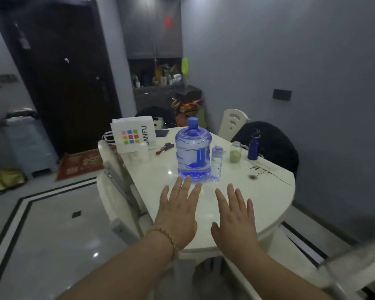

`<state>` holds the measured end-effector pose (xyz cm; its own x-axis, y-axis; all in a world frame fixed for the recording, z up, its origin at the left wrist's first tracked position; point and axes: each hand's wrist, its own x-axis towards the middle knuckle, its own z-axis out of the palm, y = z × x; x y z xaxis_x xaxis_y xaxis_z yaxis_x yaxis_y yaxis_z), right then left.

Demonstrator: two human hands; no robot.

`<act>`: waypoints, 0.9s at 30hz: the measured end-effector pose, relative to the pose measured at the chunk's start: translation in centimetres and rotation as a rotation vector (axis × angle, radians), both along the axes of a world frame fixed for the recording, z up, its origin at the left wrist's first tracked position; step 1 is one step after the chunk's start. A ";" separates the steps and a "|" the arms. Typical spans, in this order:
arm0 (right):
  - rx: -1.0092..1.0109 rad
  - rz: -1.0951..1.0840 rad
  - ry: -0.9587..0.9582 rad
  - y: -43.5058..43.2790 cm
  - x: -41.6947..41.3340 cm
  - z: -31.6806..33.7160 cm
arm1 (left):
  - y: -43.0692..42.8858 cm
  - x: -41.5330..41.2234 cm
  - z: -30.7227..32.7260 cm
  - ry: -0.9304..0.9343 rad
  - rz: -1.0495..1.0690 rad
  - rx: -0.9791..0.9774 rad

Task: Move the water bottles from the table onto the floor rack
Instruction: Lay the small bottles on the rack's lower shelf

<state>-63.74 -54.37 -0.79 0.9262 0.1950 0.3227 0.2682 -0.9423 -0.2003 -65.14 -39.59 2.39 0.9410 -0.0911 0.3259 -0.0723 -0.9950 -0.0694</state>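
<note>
Jug point(193, 151) stands upright, cap up; left hand point(178, 213) and right hand point(236, 215) flat, each grip wide.

We hold both bare forearms out ahead of us, palms turned down. Our left hand point(178, 210) lies flat with its fingers spread and straight, a light brown beaded bracelet point(167, 239) circling its wrist. Our right hand point(236, 217) sits just beside it, a little nearer to us, fingers likewise fanned wide and gripping nothing.
</note>
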 end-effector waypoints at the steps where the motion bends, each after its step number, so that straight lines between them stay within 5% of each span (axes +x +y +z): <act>1: -0.006 -0.010 -0.008 0.9 0.6 0.2 | 1.2 0.5 0.1 -0.011 -0.009 -0.015; 11: -0.082 -0.062 -0.057 6.1 11.3 -0.6 | 7.1 9.6 -2.5 0.050 -0.065 -0.020; 27: -0.258 -0.146 0.011 6.0 37.3 -5.7 | 7.4 36.9 -4.2 0.062 -0.312 0.218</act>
